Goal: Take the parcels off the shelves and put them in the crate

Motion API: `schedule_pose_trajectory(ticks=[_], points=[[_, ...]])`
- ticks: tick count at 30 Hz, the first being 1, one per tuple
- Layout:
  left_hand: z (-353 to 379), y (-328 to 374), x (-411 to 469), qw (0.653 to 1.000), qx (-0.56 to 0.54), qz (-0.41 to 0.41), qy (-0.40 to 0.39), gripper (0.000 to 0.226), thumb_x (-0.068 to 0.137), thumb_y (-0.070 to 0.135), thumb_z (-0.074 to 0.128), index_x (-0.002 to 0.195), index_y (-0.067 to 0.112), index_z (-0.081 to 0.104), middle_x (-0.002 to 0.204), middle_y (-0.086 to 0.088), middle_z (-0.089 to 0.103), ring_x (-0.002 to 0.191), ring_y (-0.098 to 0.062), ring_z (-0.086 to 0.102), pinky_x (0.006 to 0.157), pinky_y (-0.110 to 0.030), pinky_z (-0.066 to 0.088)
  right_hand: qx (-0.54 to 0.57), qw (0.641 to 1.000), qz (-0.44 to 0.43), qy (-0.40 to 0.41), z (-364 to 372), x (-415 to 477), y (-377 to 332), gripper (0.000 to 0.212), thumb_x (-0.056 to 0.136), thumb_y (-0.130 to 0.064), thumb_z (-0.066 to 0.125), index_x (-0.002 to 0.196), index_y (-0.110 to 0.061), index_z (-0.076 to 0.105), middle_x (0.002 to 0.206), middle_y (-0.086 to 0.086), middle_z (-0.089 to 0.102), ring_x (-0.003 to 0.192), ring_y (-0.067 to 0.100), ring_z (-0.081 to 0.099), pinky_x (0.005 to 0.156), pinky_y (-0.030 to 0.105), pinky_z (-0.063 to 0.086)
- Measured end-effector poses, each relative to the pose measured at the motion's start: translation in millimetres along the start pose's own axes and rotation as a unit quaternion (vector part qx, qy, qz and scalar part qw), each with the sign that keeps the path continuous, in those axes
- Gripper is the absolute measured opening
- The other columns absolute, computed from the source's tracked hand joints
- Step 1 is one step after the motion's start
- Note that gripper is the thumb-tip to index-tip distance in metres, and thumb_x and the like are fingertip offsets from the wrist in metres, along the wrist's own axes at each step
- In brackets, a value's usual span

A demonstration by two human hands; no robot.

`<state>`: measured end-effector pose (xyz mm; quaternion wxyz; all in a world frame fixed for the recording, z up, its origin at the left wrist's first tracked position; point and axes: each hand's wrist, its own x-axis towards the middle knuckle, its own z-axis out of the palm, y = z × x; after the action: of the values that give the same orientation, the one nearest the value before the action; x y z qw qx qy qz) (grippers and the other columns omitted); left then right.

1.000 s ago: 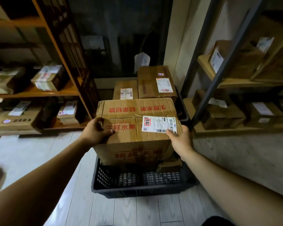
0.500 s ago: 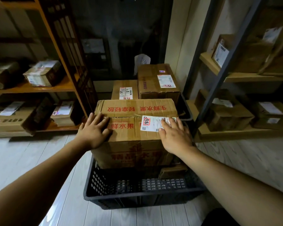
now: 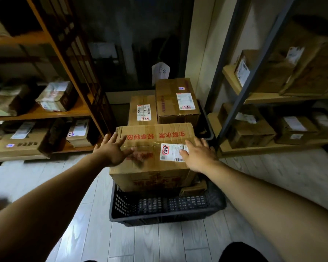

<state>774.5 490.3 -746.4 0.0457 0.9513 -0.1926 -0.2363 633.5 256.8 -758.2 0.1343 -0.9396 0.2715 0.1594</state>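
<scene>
A large cardboard parcel (image 3: 155, 148) with red print and a white label sits in the dark perforated crate (image 3: 165, 207) on the floor, rising well above its rim. My left hand (image 3: 112, 150) is spread open at the parcel's left top edge, fingers straight. My right hand (image 3: 199, 154) lies open over the label at the parcel's right side. Neither hand grips anything. A smaller brown parcel (image 3: 194, 188) peeks out beside the big one inside the crate.
Two more boxes (image 3: 176, 101) fill a second crate (image 3: 206, 127) behind. A wooden shelf unit (image 3: 45, 112) on the left holds several parcels. A metal-framed shelf (image 3: 269, 99) on the right holds more boxes. Pale plank floor (image 3: 159, 242) lies in front of the crate.
Both hands let go of the parcel's sides, then laid flat on its top; now their fingers are spread and lifting slightly. The parcel has settled into the crate.
</scene>
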Motion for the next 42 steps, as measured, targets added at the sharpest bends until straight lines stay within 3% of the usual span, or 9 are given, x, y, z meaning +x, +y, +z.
schedule_pose_trajectory(ticks=[7, 14, 18, 22, 24, 27, 31, 35, 42], points=[[-97, 39, -65, 0.999, -0.005, 0.021, -0.027, 0.072, 0.090, 0.063, 0.035, 0.150, 0.035, 0.005, 0.159, -0.002, -0.007, 0.144, -0.030, -0.015, 0.115, -0.058, 0.001, 0.017, 0.999, 0.036, -0.007, -113, -69, 0, 0.059, 0.097, -0.055, 0.027, 0.148, -0.026, 0.026, 0.158, 0.002, 0.017, 0.144, 0.028, 0.016, 0.115, 0.045, 0.021], [-217, 87, -133, 0.993, 0.016, 0.092, -0.066, 0.087, 0.076, 0.081, 0.021, 0.150, 0.037, 0.006, 0.160, 0.001, -0.004, 0.145, -0.027, -0.015, 0.116, -0.058, 0.001, 0.080, 0.992, 0.092, -0.020, -233, -166, 11, 0.063, 0.095, -0.059, 0.029, 0.147, -0.024, 0.031, 0.154, 0.004, 0.029, 0.139, 0.028, 0.031, 0.110, 0.042, 0.033], [-270, 126, -184, 0.987, 0.015, 0.146, -0.060, 0.072, 0.091, 0.062, 0.033, 0.151, 0.032, 0.007, 0.159, -0.002, -0.005, 0.145, -0.028, -0.013, 0.116, -0.051, -0.002, 0.118, 0.986, 0.116, -0.008, -279, -219, 27, 0.062, 0.094, -0.060, 0.033, 0.144, -0.023, 0.038, 0.149, 0.005, 0.039, 0.133, 0.027, 0.040, 0.106, 0.040, 0.037], [-304, 170, -217, 0.969, 0.075, 0.231, -0.048, 0.061, 0.098, 0.049, 0.031, 0.151, 0.027, 0.011, 0.160, -0.003, -0.001, 0.146, -0.024, -0.010, 0.116, -0.041, -0.004, 0.141, 0.982, 0.129, 0.011, -319, -261, 55, 0.063, 0.095, -0.057, 0.034, 0.144, -0.018, 0.037, 0.149, 0.008, 0.039, 0.133, 0.028, 0.040, 0.106, 0.039, 0.036], [-315, 198, -234, 0.962, 0.069, 0.261, -0.042, 0.059, 0.099, 0.047, 0.030, 0.151, 0.025, 0.012, 0.160, -0.002, 0.001, 0.146, -0.022, -0.009, 0.116, -0.040, -0.005, 0.158, 0.978, 0.133, 0.031, -335, -280, 74, 0.065, 0.094, -0.057, 0.036, 0.146, -0.017, 0.034, 0.150, 0.008, 0.037, 0.134, 0.028, 0.039, 0.107, 0.039, 0.036], [-321, 253, -264, 0.953, 0.055, 0.296, -0.023, 0.060, 0.099, 0.045, 0.033, 0.151, 0.022, 0.014, 0.160, -0.003, 0.002, 0.146, -0.023, -0.007, 0.116, -0.040, -0.002, 0.183, 0.972, 0.132, 0.072, -354, -302, 118, 0.058, 0.092, -0.057, 0.041, 0.136, -0.020, 0.046, 0.138, 0.009, 0.049, 0.122, 0.027, 0.049, 0.099, 0.039, 0.043], [-315, 324, -278, 0.954, 0.056, 0.292, -0.049, 0.086, 0.082, 0.078, 0.028, 0.151, 0.028, 0.015, 0.160, -0.004, 0.000, 0.146, -0.027, -0.008, 0.118, -0.046, -0.002, 0.185, 0.968, 0.136, 0.104, -380, -322, 183, 0.061, 0.092, -0.056, 0.042, 0.142, -0.021, 0.041, 0.143, 0.006, 0.045, 0.127, 0.027, 0.045, 0.102, 0.038, 0.040], [-303, 399, -297, 0.951, 0.054, 0.303, -0.030, 0.067, 0.096, 0.052, 0.034, 0.151, 0.020, 0.016, 0.160, -0.003, -0.002, 0.146, -0.027, -0.008, 0.117, -0.044, 0.001, 0.179, 0.969, 0.130, 0.115, -401, -339, 257, 0.058, 0.093, -0.056, 0.041, 0.139, -0.020, 0.045, 0.140, 0.003, 0.049, 0.126, 0.023, 0.047, 0.101, 0.036, 0.041], [-272, 511, -302, 0.948, 0.064, 0.309, -0.038, 0.076, 0.092, 0.056, 0.041, 0.152, 0.025, 0.006, 0.160, -0.005, -0.002, 0.146, -0.028, -0.005, 0.119, -0.043, 0.005, 0.186, 0.960, 0.146, 0.151, -425, -356, 370, 0.058, 0.091, -0.055, 0.046, 0.137, -0.021, 0.048, 0.137, 0.004, 0.050, 0.118, 0.024, 0.052, 0.089, 0.030, 0.043]])
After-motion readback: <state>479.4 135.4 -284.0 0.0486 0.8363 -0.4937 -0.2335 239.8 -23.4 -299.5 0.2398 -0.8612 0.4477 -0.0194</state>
